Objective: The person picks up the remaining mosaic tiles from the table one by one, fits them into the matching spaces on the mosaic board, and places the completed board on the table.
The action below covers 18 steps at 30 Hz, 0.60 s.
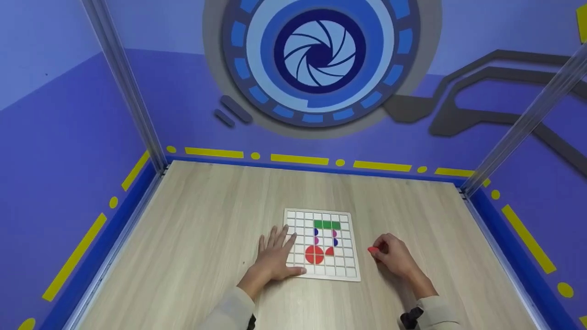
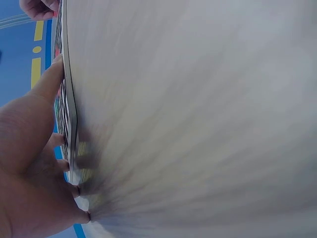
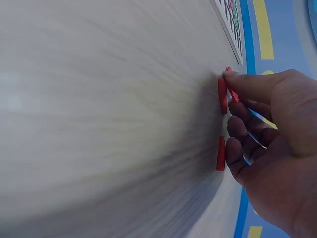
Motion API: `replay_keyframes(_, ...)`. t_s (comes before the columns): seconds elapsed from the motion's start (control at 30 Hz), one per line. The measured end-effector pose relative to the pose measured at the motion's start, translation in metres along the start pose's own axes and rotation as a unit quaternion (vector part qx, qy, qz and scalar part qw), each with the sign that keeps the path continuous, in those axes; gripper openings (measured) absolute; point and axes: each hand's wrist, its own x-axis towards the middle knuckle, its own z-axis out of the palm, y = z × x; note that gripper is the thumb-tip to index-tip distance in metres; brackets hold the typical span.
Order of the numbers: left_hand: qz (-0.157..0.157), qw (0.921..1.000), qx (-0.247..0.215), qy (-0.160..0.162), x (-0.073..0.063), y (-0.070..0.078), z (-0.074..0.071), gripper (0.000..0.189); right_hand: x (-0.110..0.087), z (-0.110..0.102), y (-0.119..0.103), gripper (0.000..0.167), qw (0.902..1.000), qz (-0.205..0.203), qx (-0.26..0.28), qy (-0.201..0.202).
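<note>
A person's right hand [image 1: 396,256] pinches a thin, flat red piece [image 1: 373,250] right of a white, square-gridded board [image 1: 348,251]; the left hand [image 1: 274,261], fingers spread, holds nothing at its left edge. Pickup seems underway; next calls for clearing two flat red neighbours [image 3: 222,96] (just beside).

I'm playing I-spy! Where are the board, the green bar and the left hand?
Board [image 1: 327,233], head view, bare part near its middle.
Green bar [image 1: 327,225], head view, its middle.
Left hand [image 1: 274,261], head view, its back.

White squares [image 1: 339,261] gridded the board [image 1: 330,277] before me, a green bar [image 1: 327,224] blazed at twelve o'clock, red circle [image 1: 310,250] at seven!
</note>
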Motion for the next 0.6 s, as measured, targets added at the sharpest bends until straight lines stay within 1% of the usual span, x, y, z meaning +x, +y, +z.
replay_keyframes(0.23,-0.002,1.0000,0.003,0.002,-0.001,0.001,0.000,0.105,0.001,0.001,-0.007,0.013,0.9995,0.014,0.020,0.017)
replay_keyframes(0.37,-0.001,1.0000,0.002,0.002,0.000,0.002,0.000,0.105,0.003,0.002,-0.017,0.011,0.9978,0.021,0.060,0.019)
replay_keyframes(0.47,-0.002,1.0000,0.001,0.003,0.000,0.002,0.000,0.105,0.004,0.005,-0.027,0.009,0.9954,0.010,0.094,0.012)
replay_keyframes(0.6,0.002,1.0000,-0.001,0.003,0.001,0.000,0.001,0.104,0.005,0.015,-0.038,0.012,0.9944,-0.014,0.104,0.011)
